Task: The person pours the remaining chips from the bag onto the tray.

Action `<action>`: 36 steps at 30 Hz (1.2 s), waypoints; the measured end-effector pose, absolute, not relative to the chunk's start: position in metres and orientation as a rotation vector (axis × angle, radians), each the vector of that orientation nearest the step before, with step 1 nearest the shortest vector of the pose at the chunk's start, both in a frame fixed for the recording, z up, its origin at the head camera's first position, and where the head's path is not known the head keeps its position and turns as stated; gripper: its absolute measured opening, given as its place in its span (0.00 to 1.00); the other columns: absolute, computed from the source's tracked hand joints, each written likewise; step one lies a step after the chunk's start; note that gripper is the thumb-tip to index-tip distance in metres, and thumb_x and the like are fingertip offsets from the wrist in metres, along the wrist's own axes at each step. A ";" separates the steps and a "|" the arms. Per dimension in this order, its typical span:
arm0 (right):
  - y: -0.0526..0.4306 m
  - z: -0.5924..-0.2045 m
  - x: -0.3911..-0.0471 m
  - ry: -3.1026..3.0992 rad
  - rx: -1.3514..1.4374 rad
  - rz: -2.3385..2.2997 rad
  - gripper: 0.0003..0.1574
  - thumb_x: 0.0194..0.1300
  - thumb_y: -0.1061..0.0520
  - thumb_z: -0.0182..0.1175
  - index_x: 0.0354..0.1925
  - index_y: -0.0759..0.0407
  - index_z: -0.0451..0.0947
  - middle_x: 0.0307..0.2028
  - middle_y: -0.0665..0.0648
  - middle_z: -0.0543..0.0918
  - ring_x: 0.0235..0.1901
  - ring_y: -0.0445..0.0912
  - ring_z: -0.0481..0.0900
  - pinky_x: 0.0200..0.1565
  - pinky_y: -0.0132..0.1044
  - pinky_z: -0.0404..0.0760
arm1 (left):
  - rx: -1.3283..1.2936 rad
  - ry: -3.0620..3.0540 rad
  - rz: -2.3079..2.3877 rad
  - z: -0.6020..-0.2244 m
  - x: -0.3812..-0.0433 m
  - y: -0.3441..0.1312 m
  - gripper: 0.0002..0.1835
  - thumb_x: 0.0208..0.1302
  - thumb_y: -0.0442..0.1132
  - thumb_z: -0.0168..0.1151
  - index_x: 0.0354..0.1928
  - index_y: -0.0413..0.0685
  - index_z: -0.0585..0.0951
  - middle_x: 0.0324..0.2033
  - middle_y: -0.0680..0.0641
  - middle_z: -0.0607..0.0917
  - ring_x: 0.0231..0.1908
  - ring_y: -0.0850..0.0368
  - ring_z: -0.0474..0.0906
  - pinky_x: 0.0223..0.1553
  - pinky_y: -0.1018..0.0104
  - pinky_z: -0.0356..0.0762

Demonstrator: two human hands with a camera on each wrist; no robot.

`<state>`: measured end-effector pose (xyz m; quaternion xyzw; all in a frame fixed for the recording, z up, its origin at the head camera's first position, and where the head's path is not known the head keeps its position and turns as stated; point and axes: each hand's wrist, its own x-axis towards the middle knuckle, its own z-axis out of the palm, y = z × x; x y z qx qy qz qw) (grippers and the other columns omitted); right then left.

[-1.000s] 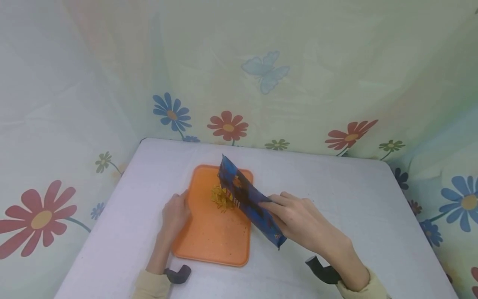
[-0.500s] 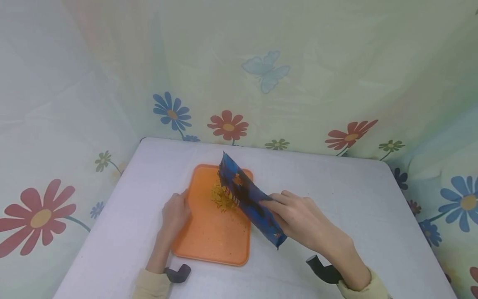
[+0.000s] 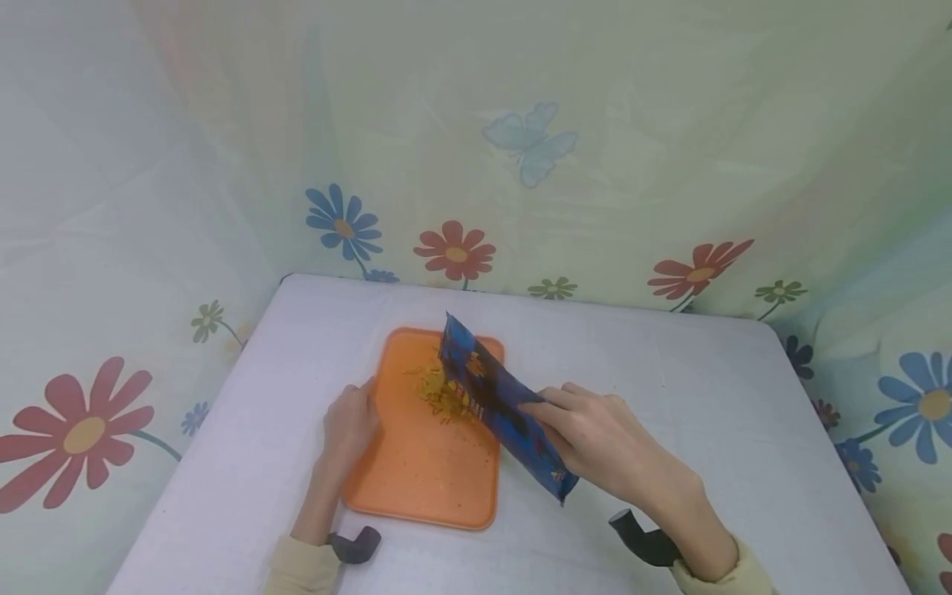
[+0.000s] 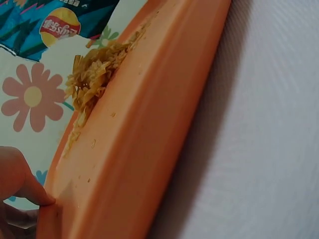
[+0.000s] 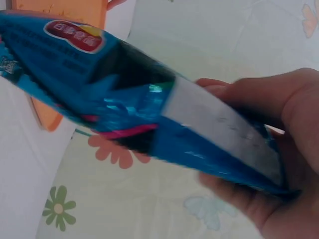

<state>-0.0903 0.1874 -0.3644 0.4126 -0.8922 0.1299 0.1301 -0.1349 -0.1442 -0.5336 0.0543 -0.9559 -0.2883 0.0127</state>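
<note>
My right hand grips a blue Lay's chip bag, its thumb and fingers on opposite sides in the right wrist view. The bag slants down to the left over an orange tray. Beneath the bag's lower side, a heap of thin yellow chips lies on the tray; the bag covers part of it. My left hand holds the tray's left rim. In the left wrist view, the thumb presses on the rim and the other fingers sit below it, partly out of frame. Crumbs dot the tray's surface.
The tray stands on a table with a white cloth. A flower-print curtain hangs behind and at both sides. Black camera mounts sit at both wrists, the right mount low over the cloth.
The bag has dipped slightly, its upper corner moving down and its lower end shifting right. More yellow chips show on the heap's left side. The left hand stays on the rim.
</note>
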 end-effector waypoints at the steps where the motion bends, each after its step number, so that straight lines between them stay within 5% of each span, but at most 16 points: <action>1: 0.188 -0.364 -0.090 -2.580 1.201 0.385 0.19 0.55 0.67 0.75 0.47 0.58 0.89 0.36 0.50 0.87 0.34 0.42 0.84 0.25 0.23 0.76 | 0.169 -2.979 -0.896 -0.533 -0.135 -0.144 0.23 0.75 0.32 0.53 0.69 0.36 0.74 0.36 0.41 0.81 0.30 0.54 0.74 0.32 0.62 0.76; 22: 0.191 -0.364 -0.090 -2.529 1.213 0.373 0.18 0.54 0.68 0.75 0.45 0.57 0.89 0.28 0.47 0.81 0.27 0.38 0.76 0.21 0.21 0.66 | 0.191 -2.991 -0.926 -0.532 -0.135 -0.144 0.24 0.75 0.33 0.54 0.71 0.37 0.73 0.33 0.44 0.78 0.29 0.55 0.72 0.30 0.65 0.72; 36: 0.194 -0.365 -0.088 -2.522 1.205 0.350 0.19 0.53 0.67 0.76 0.44 0.56 0.89 0.30 0.48 0.84 0.29 0.40 0.79 0.22 0.22 0.71 | 0.173 -2.972 -0.911 -0.535 -0.135 -0.145 0.24 0.73 0.31 0.55 0.69 0.36 0.74 0.32 0.44 0.78 0.27 0.55 0.71 0.28 0.66 0.70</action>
